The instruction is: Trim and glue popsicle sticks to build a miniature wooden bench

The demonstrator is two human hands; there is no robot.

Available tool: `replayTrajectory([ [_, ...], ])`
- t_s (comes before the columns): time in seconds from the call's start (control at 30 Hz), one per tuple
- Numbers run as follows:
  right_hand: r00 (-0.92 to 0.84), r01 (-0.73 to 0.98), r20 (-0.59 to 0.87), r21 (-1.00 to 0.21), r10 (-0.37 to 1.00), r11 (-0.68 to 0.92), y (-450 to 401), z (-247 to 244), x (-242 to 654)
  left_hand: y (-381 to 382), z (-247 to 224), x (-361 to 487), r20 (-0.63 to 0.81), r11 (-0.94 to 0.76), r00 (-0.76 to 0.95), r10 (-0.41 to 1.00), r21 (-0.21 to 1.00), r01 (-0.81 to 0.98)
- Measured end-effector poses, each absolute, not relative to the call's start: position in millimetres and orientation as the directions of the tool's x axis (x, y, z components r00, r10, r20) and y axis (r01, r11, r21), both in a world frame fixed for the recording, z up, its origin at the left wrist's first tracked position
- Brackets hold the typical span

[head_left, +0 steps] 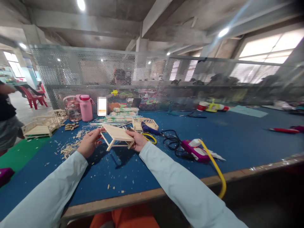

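Note:
A miniature wooden table [118,132] made of pale sticks is held tilted above the blue worktop. My right hand [138,141] grips its right end, with the thumb on the flat top and the other fingers underneath. At the left end, my left hand [89,142] has its fingers curled and pinched at the frame near a corner. Just behind the table lie a blue glue gun [150,128] and a small stick-built tray-like frame [155,123]. Wood offcuts [68,151] are scattered left of my left hand.
Bundled sticks [123,114], a pink bottle [85,107] and a clear jug [72,109] stand by the perforated screen [95,69]. Finished-looking wooden pieces [39,126] sit at left. A purple power strip [196,150] with a yellow cable [219,177] lies at right. A person [7,114] stands left.

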State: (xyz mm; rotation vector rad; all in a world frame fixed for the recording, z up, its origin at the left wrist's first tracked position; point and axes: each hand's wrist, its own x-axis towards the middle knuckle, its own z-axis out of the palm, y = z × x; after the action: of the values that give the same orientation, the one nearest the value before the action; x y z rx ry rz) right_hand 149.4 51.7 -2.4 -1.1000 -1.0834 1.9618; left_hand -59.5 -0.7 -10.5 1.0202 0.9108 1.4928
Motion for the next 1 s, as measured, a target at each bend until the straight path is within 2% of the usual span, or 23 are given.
replayTrajectory([
  [0.13,-0.453,-0.101,-0.371,-0.882,0.811,-0.46,51.4,-6.2,148.5,-2.0,-7.6,-55.9,0.132,-0.178,-0.167,0.977,0.939,-0.294],
  [0.23,-0.455,-0.095,-0.369,-0.885,0.811,-0.456,49.6,-7.7,146.4,-2.2,-4.4,-56.7,0.137,-0.211,-0.319,0.938,0.954,-0.212],
  [0.33,-0.439,-0.119,-0.35,-0.89,0.827,-0.439,48.6,-6.5,144.7,-1.0,-2.8,-59.9,0.148,-0.238,-0.464,0.873,0.961,-0.142],
  [0.47,-0.409,-0.188,-0.311,-0.891,0.858,-0.413,49.6,-1.4,145.6,0.3,-3.1,-64.4,0.165,-0.27,-0.548,0.82,0.956,-0.116],
  [0.53,-0.389,-0.215,-0.303,-0.888,0.87,-0.406,50.3,0.5,146.7,-1.9,-3.3,-62.7,0.192,-0.277,-0.495,0.848,0.955,-0.104],
  [0.67,-0.345,-0.228,-0.309,-0.888,0.886,-0.399,50.2,-0.5,145.8,-11.0,-2.9,-47.9,0.179,-0.198,-0.105,0.978,0.955,-0.22],
  [0.7,-0.33,-0.229,-0.308,-0.891,0.892,-0.392,49.8,-1.4,144.9,-12.9,-2.7,-43.7,0.169,-0.179,-0.059,0.984,0.952,-0.248],
  [0.8,-0.286,-0.234,-0.304,-0.897,0.909,-0.374,48.3,-3.5,142.2,-15.1,-2.3,-35.9,0.172,-0.2,-0.13,0.977,0.945,-0.258],
  [1.0,-0.301,-0.242,-0.341,-0.876,0.891,-0.417,45.0,-3.0,140.5,-11.2,-3.2,-39.0,0.14,-0.194,-0.302,0.943,0.969,-0.155],
])
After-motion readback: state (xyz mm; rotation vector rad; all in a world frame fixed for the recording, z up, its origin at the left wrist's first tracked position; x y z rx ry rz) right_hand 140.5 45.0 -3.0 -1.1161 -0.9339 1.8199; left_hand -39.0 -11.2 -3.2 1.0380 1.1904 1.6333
